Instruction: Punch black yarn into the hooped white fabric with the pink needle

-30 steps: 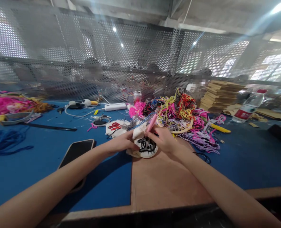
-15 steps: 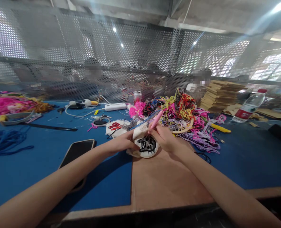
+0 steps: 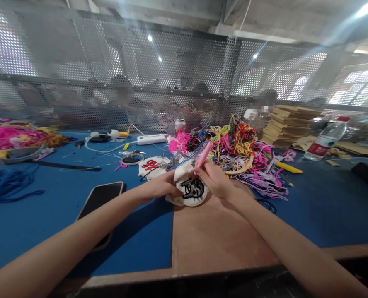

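Observation:
My left hand (image 3: pixel 163 184) grips the left side of a round embroidery hoop (image 3: pixel 199 202) stretched with white cloth. Black looped yarn forms a design on that cloth, and loose fabric bunches at its upper edge. Closed around a pink punch needle (image 3: pixel 204 155), my right hand (image 3: pixel 215 179) holds the tool slanted over the hoop's upper part, its tip hidden by fingers and cloth. A blue strand runs near the tool's upper end. Behind my left hand lies a white cloth piece (image 3: pixel 159 170) with a red design.
A tangled heap of coloured yarn (image 3: pixel 233 142) sits just beyond my hands. Left lie a phone (image 3: pixel 105 198), blue yarn (image 3: pixel 8 182) and a white power strip (image 3: pixel 151 140). Right stand a water bottle (image 3: pixel 326 138) and stacked brown cardboard (image 3: pixel 291 124). A perforated metal screen (image 3: pixel 184 62) rises behind.
The upper end of the pink punch needle has shifted slightly left and up, with a small movement of my right hand. My left hand and the hoop look unmoved.

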Tool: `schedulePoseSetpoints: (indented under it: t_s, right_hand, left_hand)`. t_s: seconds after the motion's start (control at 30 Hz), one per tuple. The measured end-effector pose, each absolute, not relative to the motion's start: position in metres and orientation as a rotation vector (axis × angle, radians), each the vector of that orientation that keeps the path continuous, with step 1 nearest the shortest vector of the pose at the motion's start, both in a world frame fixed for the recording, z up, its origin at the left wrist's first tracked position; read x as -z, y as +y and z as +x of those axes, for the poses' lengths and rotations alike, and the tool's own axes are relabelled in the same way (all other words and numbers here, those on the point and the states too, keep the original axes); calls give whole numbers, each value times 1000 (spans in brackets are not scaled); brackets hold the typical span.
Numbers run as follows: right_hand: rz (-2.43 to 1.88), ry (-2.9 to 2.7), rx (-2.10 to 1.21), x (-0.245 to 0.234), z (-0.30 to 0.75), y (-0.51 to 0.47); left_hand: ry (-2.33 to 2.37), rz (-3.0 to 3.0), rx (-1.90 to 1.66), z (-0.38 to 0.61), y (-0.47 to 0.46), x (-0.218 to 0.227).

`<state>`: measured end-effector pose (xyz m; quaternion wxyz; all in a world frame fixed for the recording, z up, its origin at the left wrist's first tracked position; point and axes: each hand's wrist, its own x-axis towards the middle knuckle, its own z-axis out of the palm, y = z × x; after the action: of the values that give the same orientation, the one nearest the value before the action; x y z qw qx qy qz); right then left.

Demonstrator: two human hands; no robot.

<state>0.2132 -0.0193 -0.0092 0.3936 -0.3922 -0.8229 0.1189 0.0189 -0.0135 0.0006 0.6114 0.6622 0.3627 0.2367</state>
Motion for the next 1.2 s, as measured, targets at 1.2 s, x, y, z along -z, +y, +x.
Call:
schedulePoseSetpoints:
  t_s: [1.2]
  right_hand:
    - [-1008,-2424,69,9,209,-24]
  left_hand:
    - [830,1530,-535,21,-13,0]
